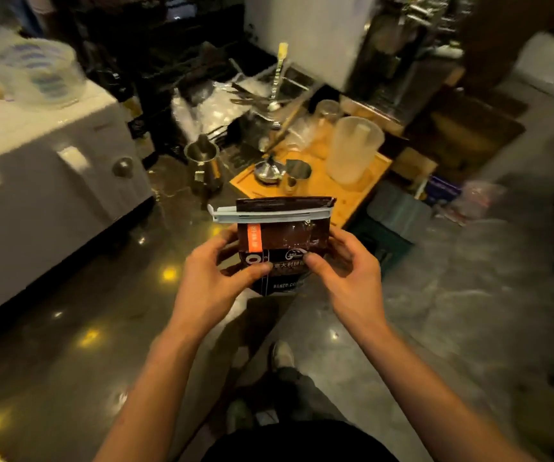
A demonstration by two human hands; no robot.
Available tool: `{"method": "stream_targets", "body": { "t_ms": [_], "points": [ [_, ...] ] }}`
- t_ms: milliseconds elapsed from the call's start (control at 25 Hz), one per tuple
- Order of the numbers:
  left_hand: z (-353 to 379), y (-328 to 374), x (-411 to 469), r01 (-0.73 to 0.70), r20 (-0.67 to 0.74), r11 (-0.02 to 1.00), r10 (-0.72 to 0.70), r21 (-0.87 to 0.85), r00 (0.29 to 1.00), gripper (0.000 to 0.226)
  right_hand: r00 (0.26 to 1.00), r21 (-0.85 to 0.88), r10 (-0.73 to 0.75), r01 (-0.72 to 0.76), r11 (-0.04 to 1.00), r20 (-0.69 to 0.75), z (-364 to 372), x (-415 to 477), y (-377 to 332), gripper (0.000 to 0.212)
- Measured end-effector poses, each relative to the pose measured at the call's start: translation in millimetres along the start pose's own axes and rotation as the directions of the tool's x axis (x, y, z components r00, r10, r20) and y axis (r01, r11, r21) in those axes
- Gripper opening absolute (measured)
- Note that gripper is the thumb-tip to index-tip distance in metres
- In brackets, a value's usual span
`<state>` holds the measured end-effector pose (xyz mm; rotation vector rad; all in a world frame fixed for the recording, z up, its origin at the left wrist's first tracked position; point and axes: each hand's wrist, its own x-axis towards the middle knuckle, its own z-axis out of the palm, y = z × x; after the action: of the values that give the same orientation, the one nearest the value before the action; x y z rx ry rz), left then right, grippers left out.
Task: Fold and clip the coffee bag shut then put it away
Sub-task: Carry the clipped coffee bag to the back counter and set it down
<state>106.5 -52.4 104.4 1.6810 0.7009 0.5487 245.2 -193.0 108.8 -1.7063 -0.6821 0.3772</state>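
Holding a dark brown foil coffee bag (277, 243) upright in front of the body, the person grips it from both sides. Left hand (217, 278) clasps the bag's left edge, thumb pressed across the printed front, fingers wrapped behind. Right hand (345, 271) clasps the right edge the same way, thumb tip on the label near the middle. Both thumbs nearly meet over the white lettering.

A pale blue plastic clip bar (270, 214) runs straight across the bag just below its flattened top, sticking out a little past each side. A narrow orange strip marks the bag's upper left face.

The bag hangs in the air above a dark polished counter (102, 311) that reflects yellow ceiling lights, and touches no surface. Beyond it, a wooden tray (329, 186) carries a frosted plastic pitcher (352, 150), a small shiny metal cup (297, 175) and a round metal funnel-like piece (269, 171). A steel milk jug (202, 165) stands on the counter just left of the tray. A white box-shaped appliance (52, 171) fills the left side (its top is blurred).

Shoes and dark trousers show below, on grey floor (452, 311).
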Motion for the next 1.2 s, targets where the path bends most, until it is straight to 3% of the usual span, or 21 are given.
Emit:
{"method": "stream_targets", "body": {
  "t_ms": [200, 560, 880, 1200],
  "points": [
    [30, 22, 2, -0.091, 0.132, 0.996, 0.093, -0.026, 0.987, 0.059, 0.979, -0.007, 0.006, -0.007, 1.000, -0.201, -35, -21, -4, 0.043],
    [99, 57, 19, -0.171, 0.291, 0.981, 0.191, -0.092, 0.938, 0.060, 0.905, -0.009, 0.001, -0.005, 1.000, -0.426, -99, -34, -6, 0.042],
    [261, 113, 25, -0.315, 0.537, 0.943, 0.322, -0.108, 0.780, 0.064, 0.732, -0.024, -0.001, -0.020, 1.000, -0.682, -243, -61, 6, 0.039],
    [452, 177, -1, -0.377, 0.702, 0.904, 0.402, -0.202, 0.588, 0.051, 0.490, -0.092, -0.069, -0.023, 0.995, -0.869, -409, -98, 32, 0.039]
  ]
}}
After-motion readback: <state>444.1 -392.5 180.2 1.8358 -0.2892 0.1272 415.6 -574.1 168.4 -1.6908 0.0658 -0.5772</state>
